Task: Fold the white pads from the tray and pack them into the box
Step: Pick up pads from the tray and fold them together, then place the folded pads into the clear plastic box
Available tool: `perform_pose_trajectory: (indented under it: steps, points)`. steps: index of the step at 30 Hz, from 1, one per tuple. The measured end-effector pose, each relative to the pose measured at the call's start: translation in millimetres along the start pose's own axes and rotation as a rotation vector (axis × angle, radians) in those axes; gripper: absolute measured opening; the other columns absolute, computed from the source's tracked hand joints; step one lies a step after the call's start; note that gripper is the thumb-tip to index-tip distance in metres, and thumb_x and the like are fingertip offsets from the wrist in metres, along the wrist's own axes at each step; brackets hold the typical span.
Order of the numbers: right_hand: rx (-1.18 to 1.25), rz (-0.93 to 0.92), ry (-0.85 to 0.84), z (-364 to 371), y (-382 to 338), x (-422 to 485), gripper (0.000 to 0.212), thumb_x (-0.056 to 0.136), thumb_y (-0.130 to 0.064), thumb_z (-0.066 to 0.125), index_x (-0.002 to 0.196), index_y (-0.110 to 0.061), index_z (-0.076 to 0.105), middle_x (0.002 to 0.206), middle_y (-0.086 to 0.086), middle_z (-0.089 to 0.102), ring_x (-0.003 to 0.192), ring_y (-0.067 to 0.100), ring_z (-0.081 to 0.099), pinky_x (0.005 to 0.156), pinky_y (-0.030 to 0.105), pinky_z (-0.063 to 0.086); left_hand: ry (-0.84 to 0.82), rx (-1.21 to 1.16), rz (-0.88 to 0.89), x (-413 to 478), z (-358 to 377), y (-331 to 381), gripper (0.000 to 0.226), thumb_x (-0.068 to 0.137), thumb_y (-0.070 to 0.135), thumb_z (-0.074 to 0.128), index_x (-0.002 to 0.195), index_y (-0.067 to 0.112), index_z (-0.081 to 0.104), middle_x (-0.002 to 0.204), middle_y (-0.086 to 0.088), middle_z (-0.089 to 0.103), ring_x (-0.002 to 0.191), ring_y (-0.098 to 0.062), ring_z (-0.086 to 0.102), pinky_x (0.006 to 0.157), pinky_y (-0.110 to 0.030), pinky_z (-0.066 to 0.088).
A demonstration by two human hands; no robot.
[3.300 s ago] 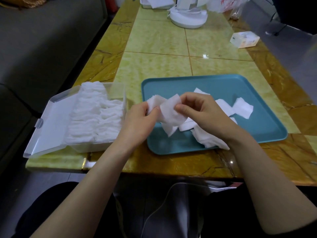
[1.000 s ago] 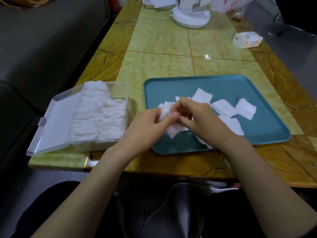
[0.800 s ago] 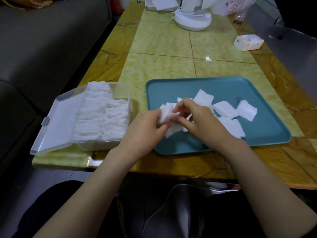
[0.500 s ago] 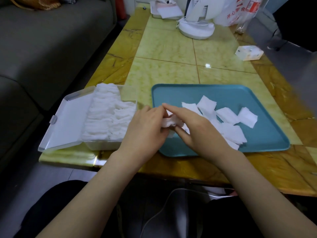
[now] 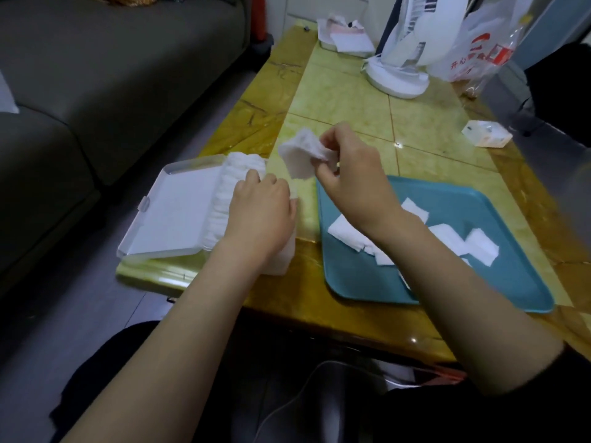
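Right hand [image 5: 348, 167] holds pad [image 5: 300, 155]; bag [image 5: 479, 33] reads "开心".

The person's left hand [image 5: 260, 207] and right hand [image 5: 350, 169] are bare, and both forearms are uncovered up to the elbow. The edge of a black sleeve [image 5: 572, 369] shows on the right upper arm at the border of the view. Dark, black-looking clothing [image 5: 128, 356] covers the lap, and a thin pale cable [image 5: 279, 410] runs across it.
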State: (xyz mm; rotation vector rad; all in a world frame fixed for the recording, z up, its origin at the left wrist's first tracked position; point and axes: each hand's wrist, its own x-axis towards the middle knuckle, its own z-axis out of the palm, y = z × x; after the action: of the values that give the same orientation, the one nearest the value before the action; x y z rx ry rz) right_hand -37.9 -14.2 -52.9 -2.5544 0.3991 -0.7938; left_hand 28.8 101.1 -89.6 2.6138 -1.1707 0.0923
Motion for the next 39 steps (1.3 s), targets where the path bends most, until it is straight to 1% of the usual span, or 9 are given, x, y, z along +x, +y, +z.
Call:
perform_pose_trajectory:
  steps: [5, 13, 17, 22, 25, 29, 32, 36, 39]
  points:
    - [-0.041, 0.103, -0.177, 32.4, 4.1, 24.1, 0.025, 0.084, -0.004, 0.055, 0.109, -0.002, 0.050, 0.104, 0.011, 0.054, 0.091, 0.021, 0.049, 0.077, 0.029, 0.039, -0.012, 0.019, 0.002, -7.8, -5.6, -2.9, 0.036, 0.101, 0.033, 0.033, 0.124, 0.014, 0.053, 0.123, -0.006, 0.053, 0.119, -0.029, 0.038, 0.089, -0.036, 0.030]
    - [-0.419, -0.083, -0.505, 43.7, -4.0, 37.9, 0.019, 0.083, -0.009, 0.056, 0.101, -0.008, 0.060, 0.105, 0.012, 0.061, 0.100, 0.029, 0.052, 0.075, 0.036, 0.041, -0.004, 0.006, -0.016, -12.5, -8.5, -11.2, 0.030, 0.101, 0.023, 0.034, 0.125, 0.017, 0.050, 0.124, -0.003, 0.051, 0.119, -0.027, 0.038, 0.088, -0.035, 0.027]
    - [-0.447, -0.109, -0.725, 42.2, -16.2, 44.2, 0.012, 0.087, -0.007, 0.047, 0.094, -0.002, 0.056, 0.104, 0.019, 0.061, 0.095, 0.032, 0.054, 0.065, 0.030, 0.029, -0.016, -0.031, -0.019, -12.7, -11.3, -13.6, 0.031, 0.101, 0.025, 0.034, 0.127, 0.017, 0.049, 0.127, -0.003, 0.052, 0.120, -0.026, 0.038, 0.089, -0.035, 0.028]
    - [-0.486, -0.100, -0.876, 38.9, -19.1, 46.9, 0.014, 0.091, -0.006, 0.044, 0.099, -0.004, 0.056, 0.113, 0.018, 0.060, 0.104, 0.033, 0.054, 0.069, 0.028, 0.030, -0.015, -0.038, -0.022, -12.6, -12.7, -14.1, 0.030, 0.101, 0.026, 0.034, 0.126, 0.017, 0.050, 0.127, -0.003, 0.052, 0.120, -0.026, 0.039, 0.090, -0.035, 0.029]
    - [-0.545, -0.110, -0.915, 43.5, -16.2, 46.3, 0.019, 0.090, -0.005, 0.043, 0.098, -0.005, 0.059, 0.107, 0.016, 0.063, 0.099, 0.033, 0.056, 0.076, 0.033, 0.037, -0.024, -0.037, -0.024, -12.2, -12.5, -13.5, 0.032, 0.101, 0.026, 0.034, 0.128, 0.018, 0.050, 0.128, -0.003, 0.052, 0.120, -0.026, 0.038, 0.090, -0.036, 0.029]
    - [-0.584, -0.087, -0.986, 45.9, -19.2, 45.4, 0.024, 0.092, -0.005, 0.039, 0.104, -0.001, 0.060, 0.105, 0.015, 0.062, 0.084, 0.026, 0.047, 0.070, 0.028, 0.032, -0.032, -0.045, -0.027, -11.4, -13.2, -12.6, 0.030, 0.101, 0.024, 0.034, 0.124, 0.019, 0.051, 0.124, -0.003, 0.054, 0.118, -0.027, 0.039, 0.089, -0.036, 0.029]
    - [-0.528, -0.057, -1.031, 47.0, -18.1, 48.4, 0.024, 0.091, -0.001, 0.040, 0.105, 0.003, 0.059, 0.112, 0.021, 0.061, 0.088, 0.026, 0.050, 0.071, 0.027, 0.032, -0.025, -0.052, -0.035, -11.1, -13.7, -13.3, 0.029, 0.101, 0.023, 0.035, 0.124, 0.019, 0.052, 0.124, -0.003, 0.054, 0.118, -0.026, 0.040, 0.089, -0.036, 0.030]
    - [-0.384, -0.105, -0.808, 34.6, -17.8, 49.8, 0.022, 0.093, -0.011, 0.048, 0.107, -0.004, 0.064, 0.111, 0.013, 0.065, 0.100, 0.026, 0.058, 0.086, 0.036, 0.044, -0.029, -0.069, -0.046, -9.8, -15.3, -14.1, 0.030, 0.101, 0.023, 0.035, 0.124, 0.016, 0.052, 0.125, -0.004, 0.053, 0.120, -0.026, 0.040, 0.091, -0.036, 0.031]
    - [-0.414, -0.123, -0.766, 34.4, -18.1, 42.7, 0.020, 0.092, -0.008, 0.045, 0.096, -0.009, 0.064, 0.103, 0.011, 0.066, 0.089, 0.025, 0.058, 0.074, 0.032, 0.044, -0.017, -0.084, -0.056, -9.2, -15.7, -14.3, 0.030, 0.101, 0.024, 0.035, 0.123, 0.016, 0.053, 0.124, -0.005, 0.054, 0.119, -0.026, 0.041, 0.091, -0.036, 0.032]
